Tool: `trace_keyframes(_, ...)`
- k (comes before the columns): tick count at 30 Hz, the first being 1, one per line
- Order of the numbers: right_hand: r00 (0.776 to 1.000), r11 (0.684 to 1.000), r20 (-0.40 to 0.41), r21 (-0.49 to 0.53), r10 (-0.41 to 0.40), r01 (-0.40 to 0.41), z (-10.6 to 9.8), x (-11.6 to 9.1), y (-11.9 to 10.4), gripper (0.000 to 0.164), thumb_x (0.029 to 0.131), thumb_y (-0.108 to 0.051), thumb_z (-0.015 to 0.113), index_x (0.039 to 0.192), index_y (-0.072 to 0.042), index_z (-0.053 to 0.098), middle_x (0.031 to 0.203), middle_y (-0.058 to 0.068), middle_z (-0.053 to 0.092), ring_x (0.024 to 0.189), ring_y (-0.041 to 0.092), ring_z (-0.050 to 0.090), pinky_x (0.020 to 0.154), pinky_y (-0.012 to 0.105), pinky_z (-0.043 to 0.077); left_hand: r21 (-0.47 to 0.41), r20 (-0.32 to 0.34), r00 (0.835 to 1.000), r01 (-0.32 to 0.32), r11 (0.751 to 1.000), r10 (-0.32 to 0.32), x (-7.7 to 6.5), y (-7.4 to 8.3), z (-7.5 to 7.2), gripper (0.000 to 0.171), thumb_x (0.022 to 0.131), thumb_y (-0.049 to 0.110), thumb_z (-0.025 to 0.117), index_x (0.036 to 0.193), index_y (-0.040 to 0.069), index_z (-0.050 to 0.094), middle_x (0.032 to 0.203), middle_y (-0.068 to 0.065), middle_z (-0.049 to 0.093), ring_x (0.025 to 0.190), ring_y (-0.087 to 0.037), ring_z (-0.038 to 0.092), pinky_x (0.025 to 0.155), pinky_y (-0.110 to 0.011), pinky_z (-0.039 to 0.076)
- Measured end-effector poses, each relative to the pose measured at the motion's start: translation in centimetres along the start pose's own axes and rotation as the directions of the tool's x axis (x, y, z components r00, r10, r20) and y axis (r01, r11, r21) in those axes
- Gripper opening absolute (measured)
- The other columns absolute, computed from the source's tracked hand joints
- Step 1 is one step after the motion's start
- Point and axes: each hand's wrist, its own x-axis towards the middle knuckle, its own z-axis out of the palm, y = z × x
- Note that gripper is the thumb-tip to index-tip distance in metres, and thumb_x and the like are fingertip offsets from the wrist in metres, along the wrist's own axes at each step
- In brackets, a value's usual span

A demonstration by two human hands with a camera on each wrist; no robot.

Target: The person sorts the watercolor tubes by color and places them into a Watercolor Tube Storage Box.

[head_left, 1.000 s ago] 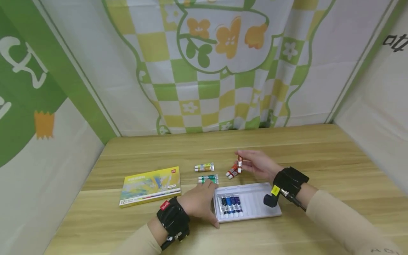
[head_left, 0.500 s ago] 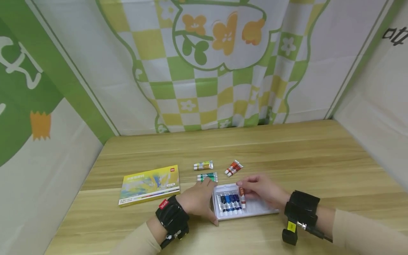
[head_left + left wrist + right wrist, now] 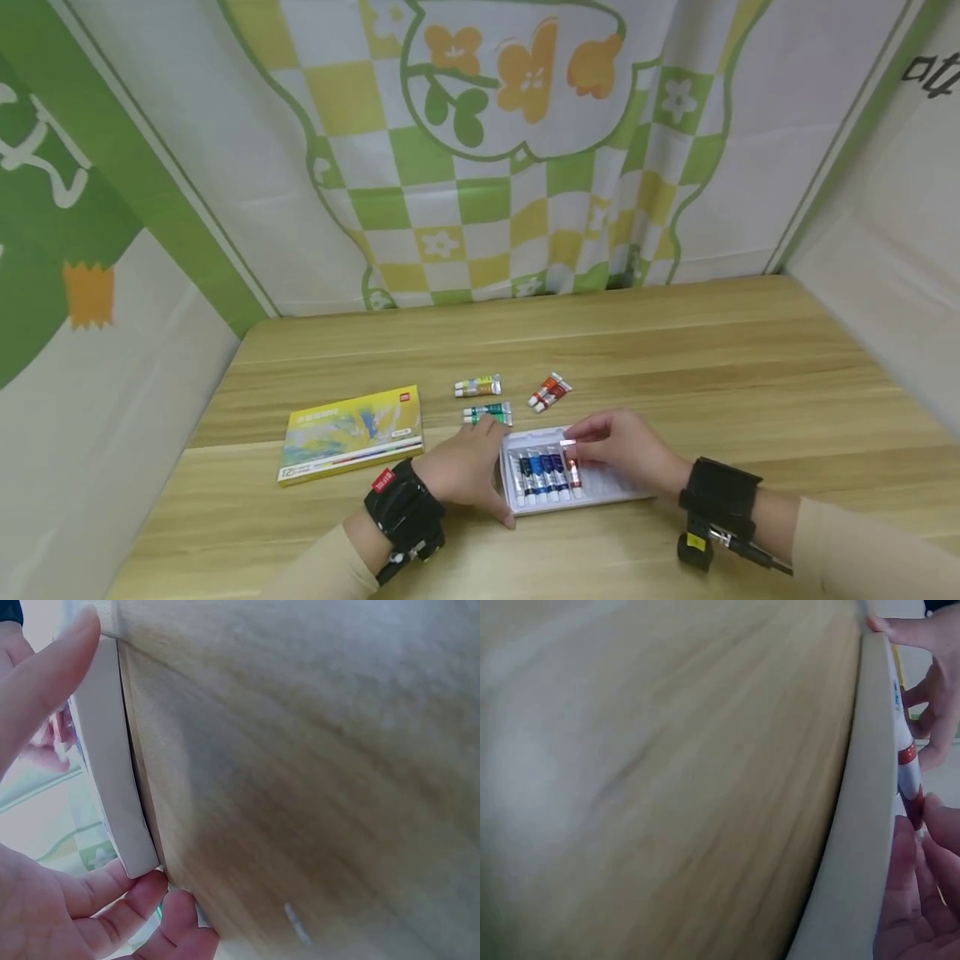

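Observation:
A white plastic tray (image 3: 600, 483) lies on the table, with a row of blue, purple, dark and pale paint tubes (image 3: 545, 477) in its left part. My left hand (image 3: 467, 471) grips the tray's left end, thumb at the near corner and fingers at the far one. The left wrist view shows those fingers against the tray's side wall (image 3: 112, 765). Over the tray, my right hand (image 3: 628, 446) pinches the upper end of a reddish-brown paint tube (image 3: 574, 479). That tube lies beside the purple one, its white cap toward me. In the right wrist view fingertips touch the tube (image 3: 913, 799).
Two red-orange tubes (image 3: 550, 392) lie behind the tray. Two green tubes (image 3: 487, 414) sit close to my left fingers, with a yellow and an ochre tube (image 3: 477, 386) beyond. To the left lies a yellow paint box (image 3: 351, 433). A patterned curtain (image 3: 480, 225) hangs behind the table.
My right hand has carried the reddish-brown tube from behind the tray down into it, beside the other tubes. The left hand keeps its grip on the tray.

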Motion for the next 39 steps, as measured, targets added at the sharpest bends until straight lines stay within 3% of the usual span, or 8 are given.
trace_keyframes(9, 0.984, 0.966, 0.093, -0.199, -0.151, 0.167, -0.4, -0.3, 0.1, 0.02, 0.073, -0.018, 0.077, 0.093, -0.02, 0.075, 0.091, -0.007, 0.07, 0.077, 0.008, 0.057, 0.065, 0.02, 0.048, -0.013, 0.003, 1.0, 0.005, 1.0, -0.005, -0.2, -0.1, 0.0, 0.113, 0.051, 0.058, 0.084, 0.138, 0.001, 0.038, 0.131, -0.01, 0.043, 0.115, -0.025, 0.046, 0.101, -0.038, 0.044)
trace_keyframes(17, 0.971, 0.91, 0.131, -0.342, -0.201, 0.234, -0.6, -0.6, -0.3, 0.024, 0.072, -0.026, 0.078, 0.095, -0.018, 0.074, 0.089, -0.008, 0.067, 0.07, 0.002, 0.053, 0.06, 0.018, 0.046, -0.014, 0.004, 1.0, 0.006, 1.0, -0.006, -0.1, 0.0, 0.2, 0.114, 0.05, 0.058, 0.084, 0.138, 0.001, 0.038, 0.131, -0.011, 0.043, 0.115, -0.025, 0.046, 0.101, -0.038, 0.043)
trace_keyframes(22, 0.949, 0.858, 0.198, -0.412, -0.244, 0.307, -0.7, -0.6, -1.1, 0.022, 0.073, -0.025, 0.078, 0.094, -0.018, 0.075, 0.092, -0.006, 0.067, 0.069, 0.001, 0.052, 0.06, 0.018, 0.046, -0.01, 0.009, 1.0, 0.007, 1.0, -0.007, -0.1, 0.1, 0.1, 0.115, 0.05, 0.057, 0.084, 0.138, 0.001, 0.037, 0.131, -0.011, 0.043, 0.115, -0.024, 0.046, 0.102, -0.037, 0.043)
trace_keyframes(26, 0.953, 0.823, 0.218, -0.485, -0.212, 0.295, -0.7, -0.4, -2.1, 0.023, 0.071, -0.024, 0.079, 0.092, -0.015, 0.075, 0.089, -0.005, 0.067, 0.068, 0.001, 0.053, 0.059, 0.019, 0.046, -0.008, 0.011, 1.0, 0.008, 1.0, -0.007, -0.1, 0.3, 0.0, 0.114, 0.051, 0.057, 0.084, 0.138, 0.001, 0.037, 0.13, -0.011, 0.043, 0.115, -0.024, 0.046, 0.101, -0.037, 0.043)
trace_keyframes(30, 0.957, 0.754, 0.233, -0.594, -0.174, 0.282, -0.4, -0.4, -3.5, 0.023, 0.069, -0.026, 0.08, 0.088, -0.014, 0.075, 0.088, -0.002, 0.069, 0.071, 0.007, 0.058, 0.063, 0.024, 0.049, -0.009, 0.008, 1.0, 0.01, 1.0, -0.01, -0.1, 0.4, -0.2, 0.114, 0.05, 0.055, 0.085, 0.138, 0.001, 0.037, 0.13, -0.011, 0.044, 0.114, -0.025, 0.047, 0.1, -0.038, 0.044)
trace_keyframes(34, 0.954, 0.669, 0.247, -0.682, -0.168, 0.295, 0.1, -0.4, -4.6, 0.013, 0.069, -0.023, 0.079, 0.074, -0.014, 0.071, 0.072, -0.008, 0.062, 0.062, 0.009, 0.052, 0.057, 0.025, 0.045, -0.014, 0.002, 1.0, 0.01, 1.0, -0.01, 0.0, 0.3, -0.3, 0.115, 0.049, 0.054, 0.086, 0.138, 0.0, 0.038, 0.129, -0.011, 0.044, 0.113, -0.025, 0.047, 0.1, -0.038, 0.044)
trace_keyframes(39, 0.96, 0.629, 0.252, -0.729, -0.121, 0.271, 0.5, -0.4, -5.2, 0.014, 0.072, -0.021, 0.078, 0.07, -0.016, 0.065, 0.066, -0.01, 0.055, 0.058, 0.008, 0.045, 0.054, 0.024, 0.041, -0.025, 0.003, 1.0, 0.009, 1.0, -0.009, 0.1, 0.3, -0.2, 0.114, 0.048, 0.053, 0.087, 0.137, 0.001, 0.038, 0.127, -0.01, 0.044, 0.112, -0.024, 0.047, 0.099, -0.037, 0.045)
